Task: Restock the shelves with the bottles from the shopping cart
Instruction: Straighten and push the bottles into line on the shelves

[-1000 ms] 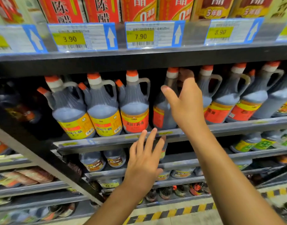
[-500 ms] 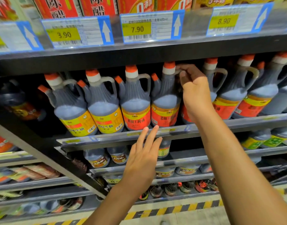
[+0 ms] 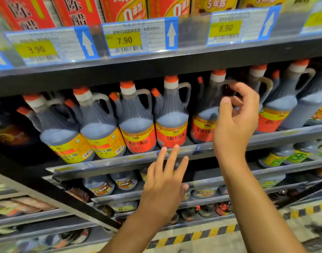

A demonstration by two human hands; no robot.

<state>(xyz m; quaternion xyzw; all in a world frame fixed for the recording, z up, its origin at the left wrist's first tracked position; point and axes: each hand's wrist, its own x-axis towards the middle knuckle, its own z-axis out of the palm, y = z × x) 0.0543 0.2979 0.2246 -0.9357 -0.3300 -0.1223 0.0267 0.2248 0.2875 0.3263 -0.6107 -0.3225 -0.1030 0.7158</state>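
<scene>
Dark soy-sauce jugs with orange-and-white caps stand in a row on the middle shelf (image 3: 120,160). One red-labelled jug (image 3: 202,127) stands upright just left of my right hand (image 3: 236,117). That hand hovers in front of the jug's handle with thumb and fingers loosely curled, holding nothing. My left hand (image 3: 164,181) is lower, fingers straight, its tips at the shelf's front rail below another red-labelled jug (image 3: 172,132). The shopping cart is out of view.
Yellow-labelled jugs (image 3: 101,141) fill the shelf's left side, and more jugs (image 3: 277,114) crowd the right. Price tags (image 3: 123,40) line the shelf above, under red cartons (image 3: 78,11). Smaller bottles (image 3: 100,187) sit on lower shelves. A yellow-black floor stripe (image 3: 193,234) runs below.
My right hand set the red-labelled jug into the row by its handle, then let go and drew back slightly. My left hand stayed by the shelf rail.
</scene>
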